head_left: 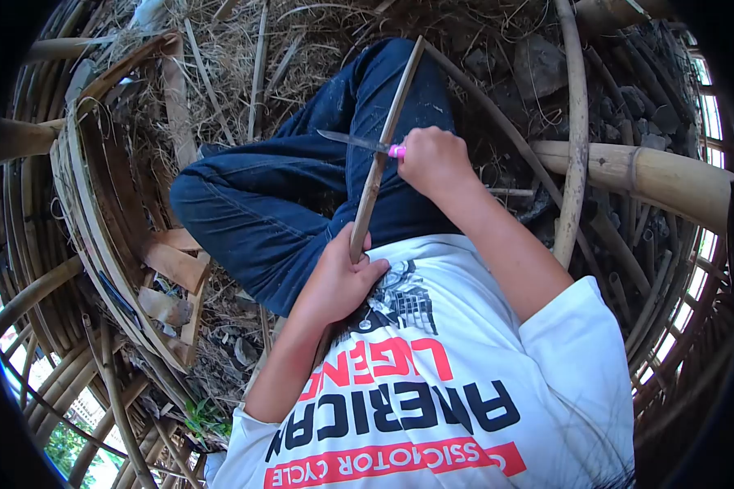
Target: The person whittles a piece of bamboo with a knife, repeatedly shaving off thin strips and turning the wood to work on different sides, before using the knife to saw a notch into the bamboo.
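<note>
My left hand [341, 273] grips the lower end of a bamboo strip [390, 122] close to my shirt. The strip runs up over my thigh, tilted slightly right, to its far end beyond my knee. In my right hand [436, 160], closed around its pink handle, is a knife [352, 142]. Its blade points left and crosses the strip around the middle, seemingly touching it. Most of the handle is hidden inside my fist.
Stacked split bamboo strips [98, 236] stand at the left. Thin shavings [310, 49] cover the ground ahead. On the right lie a thick bamboo pole [669, 181], a thinner pole [577, 106] and grey stones [538, 67]. Bamboo slat walls surround me.
</note>
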`<state>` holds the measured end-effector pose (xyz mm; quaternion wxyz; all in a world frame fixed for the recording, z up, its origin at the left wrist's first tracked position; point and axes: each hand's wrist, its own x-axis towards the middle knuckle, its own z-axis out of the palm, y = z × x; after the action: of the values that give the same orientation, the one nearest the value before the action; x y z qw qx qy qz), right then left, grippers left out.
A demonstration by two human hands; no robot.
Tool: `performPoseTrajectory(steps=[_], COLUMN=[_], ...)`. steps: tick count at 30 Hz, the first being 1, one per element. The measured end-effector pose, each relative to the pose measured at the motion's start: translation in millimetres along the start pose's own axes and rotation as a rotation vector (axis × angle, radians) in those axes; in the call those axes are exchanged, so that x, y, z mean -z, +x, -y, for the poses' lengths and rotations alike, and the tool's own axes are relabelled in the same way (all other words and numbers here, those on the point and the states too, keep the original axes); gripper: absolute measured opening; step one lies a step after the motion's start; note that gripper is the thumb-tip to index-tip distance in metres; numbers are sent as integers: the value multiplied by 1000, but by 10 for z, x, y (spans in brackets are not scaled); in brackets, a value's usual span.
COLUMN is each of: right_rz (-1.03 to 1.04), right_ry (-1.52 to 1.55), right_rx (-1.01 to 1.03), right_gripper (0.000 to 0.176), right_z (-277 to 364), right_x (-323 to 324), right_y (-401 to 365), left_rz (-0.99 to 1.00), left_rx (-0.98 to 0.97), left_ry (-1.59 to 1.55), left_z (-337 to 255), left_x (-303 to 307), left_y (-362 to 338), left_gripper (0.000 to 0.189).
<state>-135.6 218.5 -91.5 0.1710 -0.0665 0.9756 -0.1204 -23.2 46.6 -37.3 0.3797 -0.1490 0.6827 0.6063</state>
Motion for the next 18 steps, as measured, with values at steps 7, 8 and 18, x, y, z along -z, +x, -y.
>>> performPoseTrajectory(steps=[7, 8, 18], right_rz=[2, -34, -36], right_ry=[-54, -70, -150], right_rx=[33, 46, 62], right_gripper=[21, 20, 20], right_z=[1, -9, 7], right_x=[17, -14, 1], right_y=[16, 21, 25], left_rz=[5, 2, -8], left_rx=[-13, -20, -3], left_ry=[-40, -37, -54], left_z=[48, 78, 81], left_x=[-1, -1, -9], left_y=[-19, -18, -55], left_gripper=[27, 27, 26])
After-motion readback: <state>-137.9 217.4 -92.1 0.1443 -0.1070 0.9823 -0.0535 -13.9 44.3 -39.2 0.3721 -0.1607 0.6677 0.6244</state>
